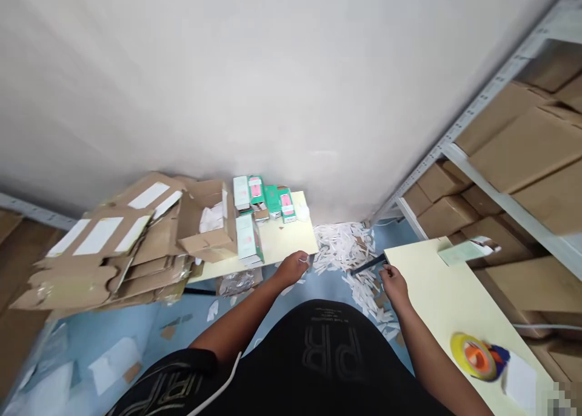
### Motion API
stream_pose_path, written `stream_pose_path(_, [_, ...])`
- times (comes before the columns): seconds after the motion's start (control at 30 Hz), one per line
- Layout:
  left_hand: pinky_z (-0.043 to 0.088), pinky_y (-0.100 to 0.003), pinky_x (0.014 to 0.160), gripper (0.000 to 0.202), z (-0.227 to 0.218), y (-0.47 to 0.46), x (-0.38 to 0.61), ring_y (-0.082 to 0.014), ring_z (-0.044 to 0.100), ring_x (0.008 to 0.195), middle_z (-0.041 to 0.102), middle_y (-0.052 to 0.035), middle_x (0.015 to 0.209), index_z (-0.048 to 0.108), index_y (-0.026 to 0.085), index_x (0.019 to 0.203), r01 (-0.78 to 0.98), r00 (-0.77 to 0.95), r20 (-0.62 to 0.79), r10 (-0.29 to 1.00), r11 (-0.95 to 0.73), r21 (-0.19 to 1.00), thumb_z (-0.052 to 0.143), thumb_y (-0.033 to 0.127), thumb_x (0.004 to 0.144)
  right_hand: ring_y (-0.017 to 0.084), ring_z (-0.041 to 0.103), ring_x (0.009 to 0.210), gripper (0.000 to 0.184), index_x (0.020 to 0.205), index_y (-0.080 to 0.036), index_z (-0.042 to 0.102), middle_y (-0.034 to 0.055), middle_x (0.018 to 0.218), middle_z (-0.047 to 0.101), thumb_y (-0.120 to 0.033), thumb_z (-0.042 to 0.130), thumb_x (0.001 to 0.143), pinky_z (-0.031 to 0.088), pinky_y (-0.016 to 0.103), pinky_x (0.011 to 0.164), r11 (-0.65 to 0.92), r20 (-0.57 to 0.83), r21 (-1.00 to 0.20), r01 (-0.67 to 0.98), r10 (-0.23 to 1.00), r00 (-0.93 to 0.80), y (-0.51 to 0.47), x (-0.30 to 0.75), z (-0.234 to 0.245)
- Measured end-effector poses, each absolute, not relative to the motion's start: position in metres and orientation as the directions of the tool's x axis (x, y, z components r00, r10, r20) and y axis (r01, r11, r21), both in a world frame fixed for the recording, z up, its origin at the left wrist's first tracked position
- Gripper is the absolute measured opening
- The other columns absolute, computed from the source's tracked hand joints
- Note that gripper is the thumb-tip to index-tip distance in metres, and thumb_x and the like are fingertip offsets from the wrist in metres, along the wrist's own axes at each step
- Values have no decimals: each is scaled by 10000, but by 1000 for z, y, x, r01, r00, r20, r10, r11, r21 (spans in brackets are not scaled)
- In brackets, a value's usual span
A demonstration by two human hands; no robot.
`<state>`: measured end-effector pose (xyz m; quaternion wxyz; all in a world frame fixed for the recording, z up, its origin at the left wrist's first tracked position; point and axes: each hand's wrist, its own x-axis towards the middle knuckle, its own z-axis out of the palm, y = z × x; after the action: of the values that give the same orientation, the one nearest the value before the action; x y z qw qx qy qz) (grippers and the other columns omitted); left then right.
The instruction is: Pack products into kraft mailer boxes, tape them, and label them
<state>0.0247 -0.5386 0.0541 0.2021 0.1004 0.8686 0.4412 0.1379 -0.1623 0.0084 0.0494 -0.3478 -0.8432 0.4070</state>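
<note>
My left hand (291,268) is closed at the front edge of the left pale-yellow table (300,237). A small white bit shows at its fingertips, too small to name. My right hand (394,284) has its fingers curled together beside the corner of the right pale-yellow table (422,295); anything inside them is hidden. Nearest to my left hand on the table are a pale green-and-white box (248,239) and several green boxes with pink labels (286,204). Left of them stands an open cardboard carton (207,237) with white paper inside.
Flattened cardboard boxes (104,246) are heaped at the left. White paper strips (345,246) litter the floor between the tables. The right table bears a tape roll (475,356) and a pale green box (464,251). Shelving (482,173) with cartons lines the right side.
</note>
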Motion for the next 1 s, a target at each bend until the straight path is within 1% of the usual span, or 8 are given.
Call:
stream_pose_path(0.17, [538,-333,892,271,46,-577,23,-217,696,964,733,-59,1111,676,215,1116,-74,-935,-263,237,595,800,609,318,875,295,703,1025,523,1074,-177,710,124,1107,761,-557,523,768,511,379,929,557,-256,-677,481,433,-864,-196,82,5])
stream_pose_path(0.27, [523,-370,957,289,41,-595,19,-243,670,1037,708,-85,1139,666,204,1157,-73,-968,-213,136,656,752,596,287,888,288,710,1002,499,1056,-169,722,121,1080,768,-532,525,777,524,362,892,608,-302,-657,445,329,-895,-211,48,-4])
stream_pose_path(0.43, [369,-487,1152,404,46,-625,3,-347,497,1315,606,-159,1334,614,194,1272,-131,-989,-5,-151,845,519,639,300,883,273,711,915,465,1029,-173,734,87,946,770,-521,531,799,529,337,781,651,-373,-669,358,122,-920,-240,-10,-17])
stream_pose_path(0.53, [339,-515,1160,632,48,-635,-13,-390,426,1376,503,-202,1458,510,164,1396,-319,-932,39,-361,866,385,709,384,838,260,706,891,439,1028,-190,742,61,903,761,-507,537,804,523,333,785,657,-402,-691,303,0,-916,-253,-42,-20])
stream_pose_path(0.6, [368,-509,1135,765,47,-635,-25,-403,420,1381,455,-218,1505,437,145,1454,-417,-895,10,-446,845,335,739,419,806,256,704,881,414,1012,-199,748,55,895,759,-493,550,798,521,333,787,663,-413,-701,262,-78,-908,-257,-61,-22])
stream_pose_path(0.7, [426,-492,1077,819,47,-630,-39,-399,469,1336,459,-213,1504,396,148,1482,-493,-865,-63,-497,820,290,743,432,797,250,705,872,389,992,-208,748,54,907,763,-483,560,792,522,328,779,683,-443,-699,211,-183,-877,-258,-85,-25])
stream_pose_path(0.83, [445,-487,1057,733,53,-626,-40,-389,500,1315,483,-194,1485,428,188,1467,-533,-845,-115,-522,804,263,710,415,829,247,710,931,359,975,-217,736,58,1007,773,-466,559,785,526,324,820,691,-458,-703,166,-263,-849,-262,-108,-28])
stream_pose_path(1.0, [446,-446,1084,583,72,-640,-18,-349,525,1319,522,-168,1460,487,184,1430,-464,-881,-92,-465,806,366,632,371,897,258,712,970,356,958,-222,727,55,1021,776,-479,543,793,538,338,828,696,-455,-707,129,-307,-836,-285,-119,-25])
